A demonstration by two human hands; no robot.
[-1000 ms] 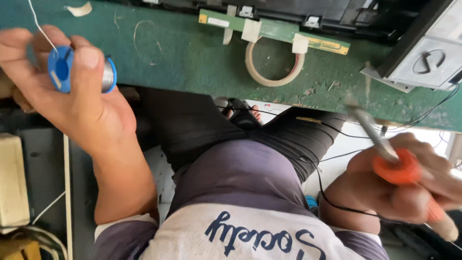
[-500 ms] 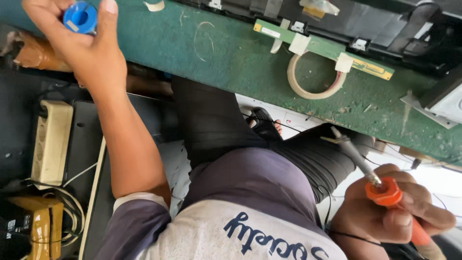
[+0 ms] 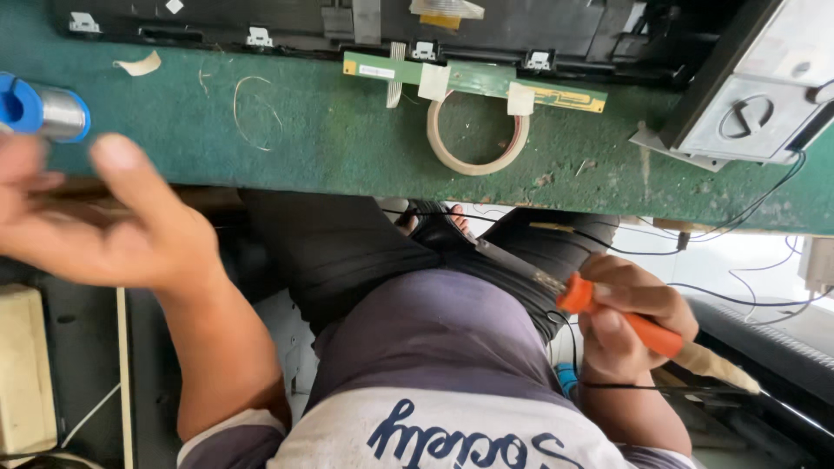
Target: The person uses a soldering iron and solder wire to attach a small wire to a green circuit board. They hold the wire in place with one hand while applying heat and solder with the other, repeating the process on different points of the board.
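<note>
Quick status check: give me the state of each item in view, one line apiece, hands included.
Left hand: open, empty, blurred, near the solder spool.
Right hand: closed around the soldering iron.
Soldering iron: held low over the lap, tip off the bench.
Solder spool: lying on its side on the green bench mat.
Tape roll: flat on the mat.
Green circuit strip: taped down.

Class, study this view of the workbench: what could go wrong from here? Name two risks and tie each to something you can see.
1. The right hand holds the orange-handled soldering iron low over the lap; its tip points toward the trousers and could burn them if hot.
2. The solder spool lies on its side near the green bench edge, clear of the blurred left hand; it might roll off.
</note>
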